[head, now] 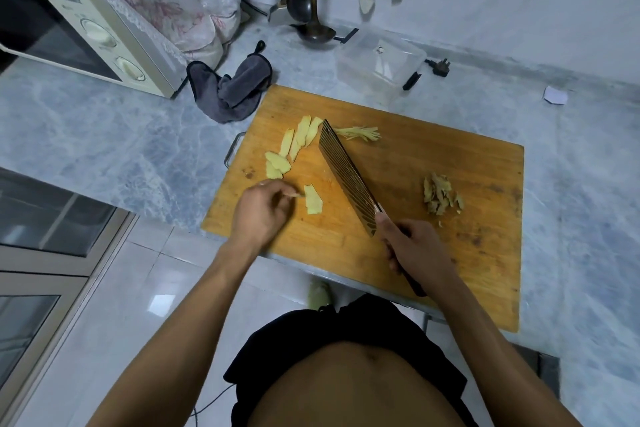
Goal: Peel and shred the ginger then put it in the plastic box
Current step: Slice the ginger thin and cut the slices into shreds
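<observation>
Right hand point(414, 246): my fingers wrapped round knife point(346, 180) handle.
Left hand point(263, 208): my fingertips pinching ginger slice point(312, 199) edge.

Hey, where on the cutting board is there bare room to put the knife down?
Bare: the cutting board's right side past the peel pile, and the strip between cleaver and peels. Crowded: left of the blade, where ginger slices lie by the left hand.
</observation>
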`<state>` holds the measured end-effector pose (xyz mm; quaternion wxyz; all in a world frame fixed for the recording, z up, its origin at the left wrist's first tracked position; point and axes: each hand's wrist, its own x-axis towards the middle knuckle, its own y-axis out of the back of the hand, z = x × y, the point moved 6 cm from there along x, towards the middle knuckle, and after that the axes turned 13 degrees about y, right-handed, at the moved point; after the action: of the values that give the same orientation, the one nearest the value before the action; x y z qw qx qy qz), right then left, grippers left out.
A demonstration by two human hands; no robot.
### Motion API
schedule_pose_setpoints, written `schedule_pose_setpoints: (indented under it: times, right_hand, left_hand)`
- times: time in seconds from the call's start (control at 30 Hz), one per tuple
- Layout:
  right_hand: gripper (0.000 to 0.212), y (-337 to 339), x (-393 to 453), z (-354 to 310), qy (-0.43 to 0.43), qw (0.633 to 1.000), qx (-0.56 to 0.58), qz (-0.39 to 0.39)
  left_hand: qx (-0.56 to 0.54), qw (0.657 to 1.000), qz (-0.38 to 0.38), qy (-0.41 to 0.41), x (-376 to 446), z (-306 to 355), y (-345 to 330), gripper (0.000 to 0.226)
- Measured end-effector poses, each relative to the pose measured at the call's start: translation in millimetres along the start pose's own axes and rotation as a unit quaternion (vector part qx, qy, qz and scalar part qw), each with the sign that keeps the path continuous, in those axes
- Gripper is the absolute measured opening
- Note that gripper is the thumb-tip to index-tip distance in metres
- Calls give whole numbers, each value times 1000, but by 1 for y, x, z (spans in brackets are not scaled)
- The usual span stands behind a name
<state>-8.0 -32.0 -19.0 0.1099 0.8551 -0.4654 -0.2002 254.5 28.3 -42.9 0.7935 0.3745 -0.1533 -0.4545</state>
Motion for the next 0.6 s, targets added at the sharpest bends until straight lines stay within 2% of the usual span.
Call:
schedule_pose_setpoints:
  times: [0.1,0.33,0.4,0.5,0.6]
  right_hand:
    - [48,1,-2,1,-6,1000,4,3]
    - [55,0,-5,7,-10,1000,-1,2]
    - [55,0,-7,8,-5,1000,-5,0]
    - [60,0,-7,10,-5,1000,-7,-7]
    - [62,-1,-6,11,-9,1000,-22,-18]
  left_hand:
    - [-22,998,7,-59,-4,11,-18,20]
    - [-11,996,-15,-91,-4,9,-34,44]
    - [-7,999,-1,-34,-8,6,-32,39]
    - [-3,994,28,109,-16,4,-26,21]
    - [-7,980,19,197,-21,9,-31,23]
